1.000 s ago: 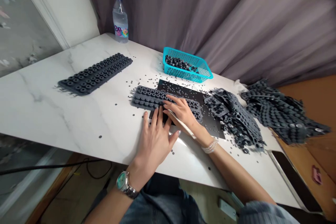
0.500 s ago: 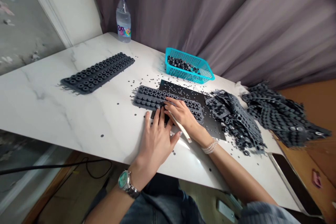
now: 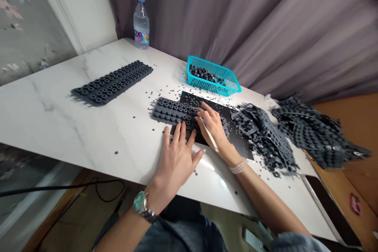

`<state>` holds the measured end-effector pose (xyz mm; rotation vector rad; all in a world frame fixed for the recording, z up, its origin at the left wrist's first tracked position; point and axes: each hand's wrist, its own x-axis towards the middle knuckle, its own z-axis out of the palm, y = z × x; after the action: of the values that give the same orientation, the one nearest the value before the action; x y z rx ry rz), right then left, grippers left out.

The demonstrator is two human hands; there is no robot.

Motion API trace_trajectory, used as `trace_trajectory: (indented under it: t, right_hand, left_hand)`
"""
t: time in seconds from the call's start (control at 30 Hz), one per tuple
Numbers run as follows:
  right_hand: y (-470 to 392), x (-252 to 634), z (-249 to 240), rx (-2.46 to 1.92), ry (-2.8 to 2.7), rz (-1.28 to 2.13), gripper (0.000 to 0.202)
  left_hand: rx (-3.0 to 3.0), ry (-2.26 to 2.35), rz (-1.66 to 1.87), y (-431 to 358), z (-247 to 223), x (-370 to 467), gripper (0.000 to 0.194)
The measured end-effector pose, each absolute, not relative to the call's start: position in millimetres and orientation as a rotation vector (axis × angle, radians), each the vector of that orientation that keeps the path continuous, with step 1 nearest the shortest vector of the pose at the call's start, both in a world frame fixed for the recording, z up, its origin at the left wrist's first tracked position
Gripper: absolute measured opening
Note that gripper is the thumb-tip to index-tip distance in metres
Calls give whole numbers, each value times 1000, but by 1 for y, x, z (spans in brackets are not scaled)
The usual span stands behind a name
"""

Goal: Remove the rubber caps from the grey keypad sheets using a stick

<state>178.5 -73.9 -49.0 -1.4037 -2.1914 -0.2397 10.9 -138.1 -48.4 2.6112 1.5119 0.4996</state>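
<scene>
A dark rubber sheet with rows of round, ringed studs (image 3: 168, 111) lies partly on a black mat (image 3: 239, 141). My left hand (image 3: 178, 157) rests flat with fingers spread, its fingertips at the sheet's near edge. Over the right part of the sheet, my right hand (image 3: 214, 128) is closed around a thin cream-coloured stick (image 3: 210, 136). The stick's tip is hidden by the fingers. Small dark discs are scattered on the mat and around it.
A turquoise basket (image 3: 214, 86) of dark pieces stands behind the mat. Another studded sheet (image 3: 113, 83) lies left, near a water bottle (image 3: 141, 23). Heaped perforated sheets (image 3: 265, 138) and more studded sheets (image 3: 321, 134) are at right. A dark-screened device (image 3: 330, 208) lies at the near right.
My right hand has moved right along the sheet with the stick, away from my left fingertips. My left hand has stayed nearly in place. The view has shifted slightly.
</scene>
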Motion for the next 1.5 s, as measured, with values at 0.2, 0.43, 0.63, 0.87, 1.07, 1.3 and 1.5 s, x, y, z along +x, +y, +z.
trace_trajectory:
  t: [0.2,0.43,0.63,0.87,1.07,1.3,1.5]
  right_hand:
    - [-81,162,-37,-1200,-2411,-107,22]
    - [-74,158,-40,-1082,-2523,-131,25]
    - [-69,155,-35,-1095,-2614,-137,22]
    - [-64,152,-26,-1141,-2524,-208,22]
    - [-74,155,-33,-1092,-2573,-167,23]
    - [-72,157,-39,-1084,-2583,-196,24]
    - [-72,156,-37,-1113,-2610,-220,23]
  left_hand:
    - [2623,1501,504,-138,-51,11,65]
    - [2633,1521,570,-138,-54,11,63]
    - [2615,1507,576,-138,-51,11,60]
    - [2587,1494,591,-137,-50,11,62]
    - [2603,1513,558,-138,-51,12,61]
    - [2581,1511,572,-139,-49,12,61]
    - [2593,1531,583,-139,-48,12,57]
